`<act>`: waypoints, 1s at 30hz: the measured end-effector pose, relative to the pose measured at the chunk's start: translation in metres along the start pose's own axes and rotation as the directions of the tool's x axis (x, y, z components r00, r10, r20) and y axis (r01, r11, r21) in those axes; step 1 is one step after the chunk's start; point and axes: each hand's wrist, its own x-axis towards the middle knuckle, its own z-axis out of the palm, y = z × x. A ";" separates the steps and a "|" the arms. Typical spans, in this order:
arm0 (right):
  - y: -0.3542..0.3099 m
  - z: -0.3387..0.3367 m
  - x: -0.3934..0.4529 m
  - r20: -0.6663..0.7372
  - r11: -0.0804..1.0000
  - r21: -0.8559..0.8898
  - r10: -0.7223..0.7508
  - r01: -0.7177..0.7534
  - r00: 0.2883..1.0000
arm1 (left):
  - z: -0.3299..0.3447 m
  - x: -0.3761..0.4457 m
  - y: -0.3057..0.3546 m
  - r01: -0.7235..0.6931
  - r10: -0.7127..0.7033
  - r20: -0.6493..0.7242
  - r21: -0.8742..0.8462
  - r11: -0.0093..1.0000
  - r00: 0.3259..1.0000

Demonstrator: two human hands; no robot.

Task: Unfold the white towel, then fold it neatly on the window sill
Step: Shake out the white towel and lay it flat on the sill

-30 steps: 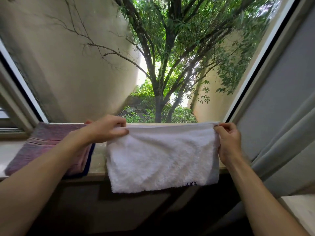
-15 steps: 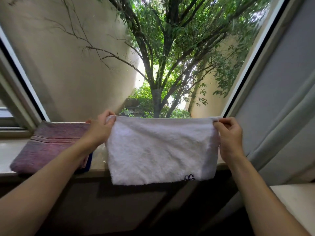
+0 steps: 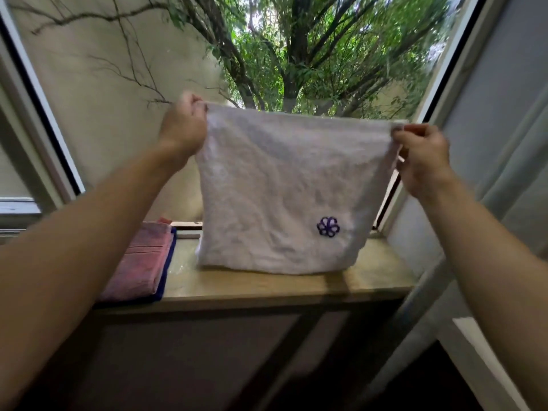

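Observation:
The white towel (image 3: 275,185) hangs spread out in the air above the window sill (image 3: 267,287), with a small purple flower stitched near its lower right. My left hand (image 3: 184,129) pinches its top left corner and my right hand (image 3: 421,155) pinches its top right corner. The towel's bottom edge reaches down to the sill surface or just above it; I cannot tell whether it touches.
A folded pink towel (image 3: 139,262) lies on a dark blue one at the sill's left end. The window pane stands behind, with a tree outside. A grey curtain (image 3: 510,161) hangs at the right, and a white surface edge (image 3: 480,345) shows low right.
Both hands have lifted the towel's top edge upward. The towel hung over the sill's front edge before; it now hangs full length above the sill, with the flower mark facing me.

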 end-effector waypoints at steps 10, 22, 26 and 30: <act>-0.035 0.021 0.021 -0.017 0.979 0.182 -0.084 0.086 0.996 | -0.014 0.036 0.032 -0.077 0.073 -0.045 -0.083 0.994 0.996; -0.001 0.023 0.015 -0.051 0.997 0.081 0.013 -0.008 0.999 | 0.004 0.032 0.004 0.108 -0.104 0.031 -0.222 0.969 0.994; -0.030 0.032 0.027 -0.057 0.993 0.103 -0.052 0.058 0.997 | -0.003 0.049 0.024 0.097 -0.103 -0.004 -0.313 0.945 0.995; -0.065 0.044 0.046 -0.062 0.992 0.076 -0.100 0.104 0.993 | -0.013 0.068 0.053 0.081 -0.094 -0.019 -0.372 0.925 0.995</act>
